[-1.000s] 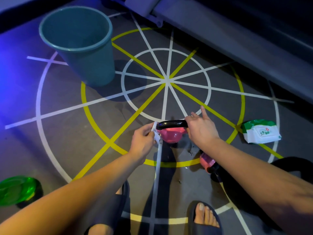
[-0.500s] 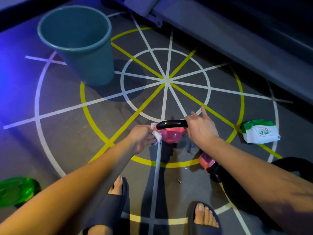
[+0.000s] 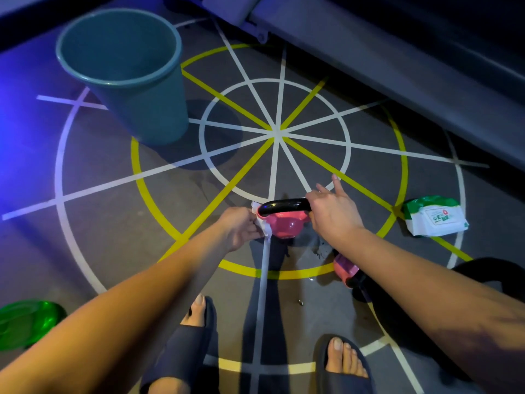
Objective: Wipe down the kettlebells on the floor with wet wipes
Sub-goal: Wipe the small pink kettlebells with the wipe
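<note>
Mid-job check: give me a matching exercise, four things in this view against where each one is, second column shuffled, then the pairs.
Things:
1 teal bucket
2 wet wipes pack
3 kettlebell handle
4 wet wipe

Places:
a gripped by the right hand
b pinched in the left hand
c upper left, standing on the floor
d far right, lying on the floor

Pairs: 1-c, 2-d, 3-a, 4-b.

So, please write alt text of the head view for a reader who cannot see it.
A person's left hand presses a wet wipe against a pink kettlebell while the right hand grips its black handle. A teal bucket, a pack of wipes and a second kettlebell sit on the line-marked floor.
</note>
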`<state>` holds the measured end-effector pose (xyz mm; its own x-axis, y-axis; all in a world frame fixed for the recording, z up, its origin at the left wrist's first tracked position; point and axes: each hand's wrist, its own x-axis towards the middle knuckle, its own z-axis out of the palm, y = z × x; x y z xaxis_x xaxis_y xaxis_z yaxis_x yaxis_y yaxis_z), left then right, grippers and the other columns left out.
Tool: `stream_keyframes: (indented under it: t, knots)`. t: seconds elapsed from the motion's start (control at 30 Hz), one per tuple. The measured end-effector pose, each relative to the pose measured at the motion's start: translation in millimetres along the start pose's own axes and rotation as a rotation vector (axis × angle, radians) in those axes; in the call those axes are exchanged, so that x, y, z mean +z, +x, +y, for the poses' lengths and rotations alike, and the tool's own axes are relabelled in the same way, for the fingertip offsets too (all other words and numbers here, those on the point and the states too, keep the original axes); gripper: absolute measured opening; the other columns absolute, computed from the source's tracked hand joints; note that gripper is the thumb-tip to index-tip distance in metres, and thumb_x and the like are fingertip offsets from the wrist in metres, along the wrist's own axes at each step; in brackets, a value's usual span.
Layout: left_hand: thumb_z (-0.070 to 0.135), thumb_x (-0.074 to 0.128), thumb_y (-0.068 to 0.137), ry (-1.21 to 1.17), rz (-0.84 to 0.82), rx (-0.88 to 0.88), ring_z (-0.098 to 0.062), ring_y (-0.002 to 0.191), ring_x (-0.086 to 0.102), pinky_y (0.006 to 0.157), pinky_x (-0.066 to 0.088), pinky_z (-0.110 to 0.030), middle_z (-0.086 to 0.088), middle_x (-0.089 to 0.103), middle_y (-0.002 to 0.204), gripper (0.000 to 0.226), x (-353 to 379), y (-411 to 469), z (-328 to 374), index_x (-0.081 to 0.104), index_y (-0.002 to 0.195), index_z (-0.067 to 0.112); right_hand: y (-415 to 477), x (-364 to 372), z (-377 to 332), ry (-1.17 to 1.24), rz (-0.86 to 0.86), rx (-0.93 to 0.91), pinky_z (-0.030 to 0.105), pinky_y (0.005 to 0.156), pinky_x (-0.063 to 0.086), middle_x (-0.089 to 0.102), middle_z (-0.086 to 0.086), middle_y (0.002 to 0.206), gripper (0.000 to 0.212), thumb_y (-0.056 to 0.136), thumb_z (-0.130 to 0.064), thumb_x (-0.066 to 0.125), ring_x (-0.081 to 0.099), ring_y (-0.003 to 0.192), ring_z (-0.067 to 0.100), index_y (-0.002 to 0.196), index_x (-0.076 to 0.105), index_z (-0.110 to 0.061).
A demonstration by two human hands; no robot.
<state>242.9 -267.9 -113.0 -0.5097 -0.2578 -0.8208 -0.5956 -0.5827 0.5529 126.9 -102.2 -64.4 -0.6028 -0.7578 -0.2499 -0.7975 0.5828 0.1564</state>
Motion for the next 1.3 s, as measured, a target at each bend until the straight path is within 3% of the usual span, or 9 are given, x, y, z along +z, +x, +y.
stream_keyframes:
  t: [0.17, 0.33, 0.47, 0.67, 0.77, 0.93, 1.0, 1.13, 1.3]
  knots:
    - [0.002, 0.03, 0.107, -0.099, -0.027, -0.043, -0.037, 0.099, 0.064, 0.081, 0.059, -0.046, -0.025, 0.062, 0.116, 0.034, 3, -2, -5, 0.054, 0.129, -0.011, -2, -6, -1, 0.002, -0.007, 0.019, 0.044, 0.126, -0.002, 0.055, 0.016, 0.143, 0.029, 0.098, -0.01, 0.048, 0.031, 0.149, 0.025, 0.125, 0.057, -0.01]
    - [-0.014, 0.035, 0.093, -0.049, 0.014, 0.048, -0.03, 0.074, 0.07, 0.063, 0.06, -0.033, -0.027, 0.068, 0.096, 0.03, 2, -15, 3, 0.063, 0.089, -0.006, -3, -8, -1, 0.013, -0.02, 0.05, 0.042, 0.124, 0.0, 0.054, 0.014, 0.144, 0.03, 0.1, -0.012, 0.047, 0.029, 0.149, 0.03, 0.129, 0.056, -0.011]
    - [-0.012, 0.034, 0.096, 0.004, 0.036, 0.12, -0.032, 0.068, 0.072, 0.071, 0.062, -0.04, -0.025, 0.072, 0.078, 0.032, -4, -35, 16, 0.063, 0.086, 0.0, -3, -10, 0, 0.013, -0.028, 0.058, 0.041, 0.123, -0.002, 0.052, 0.013, 0.146, 0.03, 0.102, -0.014, 0.046, 0.026, 0.149, 0.032, 0.131, 0.055, -0.012]
    - [0.007, 0.052, 0.096, 0.363, 0.129, 0.325, -0.027, 0.077, 0.069, 0.08, 0.061, -0.045, -0.011, 0.075, 0.071, 0.046, 7, -36, 9, 0.073, 0.055, 0.009, -4, -7, -1, 0.02, -0.035, 0.053, 0.04, 0.123, -0.001, 0.051, 0.013, 0.147, 0.033, 0.102, -0.012, 0.044, 0.023, 0.151, 0.031, 0.134, 0.053, -0.01]
    - [0.022, 0.054, 0.099, 0.531, 0.227, 0.399, -0.016, 0.085, 0.065, 0.075, 0.048, -0.027, 0.001, 0.072, 0.062, 0.05, 12, -33, 5, 0.072, 0.054, 0.007, -5, -9, 1, 0.026, -0.043, 0.045, 0.04, 0.124, 0.001, 0.053, 0.01, 0.146, 0.031, 0.103, -0.014, 0.045, 0.025, 0.15, 0.031, 0.133, 0.054, -0.011]
    - [0.009, 0.043, 0.088, 0.732, 0.24, 0.549, -0.024, 0.071, 0.059, 0.058, 0.043, -0.028, -0.011, 0.069, 0.076, 0.035, 30, -44, 20, 0.077, 0.086, 0.017, -1, -8, 4, 0.039, -0.073, 0.019, 0.046, 0.124, -0.004, 0.059, 0.012, 0.137, 0.024, 0.1, -0.012, 0.049, 0.038, 0.144, 0.026, 0.121, 0.061, -0.013]
    - [0.017, 0.044, 0.091, 0.817, 0.168, 0.603, -0.029, 0.087, 0.066, 0.066, 0.049, -0.03, -0.007, 0.072, 0.096, 0.036, 38, -41, 21, 0.076, 0.107, 0.027, 0, -6, 4, 0.038, -0.097, 0.016, 0.054, 0.124, -0.001, 0.057, 0.013, 0.139, 0.031, 0.097, -0.011, 0.05, 0.043, 0.14, 0.024, 0.126, 0.058, -0.014]
    - [0.019, 0.057, 0.095, 1.059, 0.079, 0.779, -0.034, 0.114, 0.063, 0.094, 0.051, -0.044, -0.003, 0.073, 0.119, 0.035, 33, -29, 12, 0.062, 0.129, 0.025, 0, 5, 13, 0.208, -0.144, 0.027, 0.064, 0.12, -0.004, 0.038, 0.013, 0.156, 0.076, 0.094, -0.031, 0.062, 0.025, 0.15, 0.018, 0.156, 0.021, -0.018]
    - [0.032, 0.055, 0.097, 1.229, 0.134, 0.945, -0.034, 0.101, 0.064, 0.077, 0.054, -0.046, -0.007, 0.072, 0.103, 0.038, 1, -18, -1, 0.05, 0.133, 0.041, -5, 8, 20, 0.38, -0.015, -0.022, 0.063, 0.12, -0.006, 0.017, 0.004, 0.166, 0.103, 0.088, -0.057, 0.065, 0.011, 0.154, 0.018, 0.16, 0.002, -0.019]
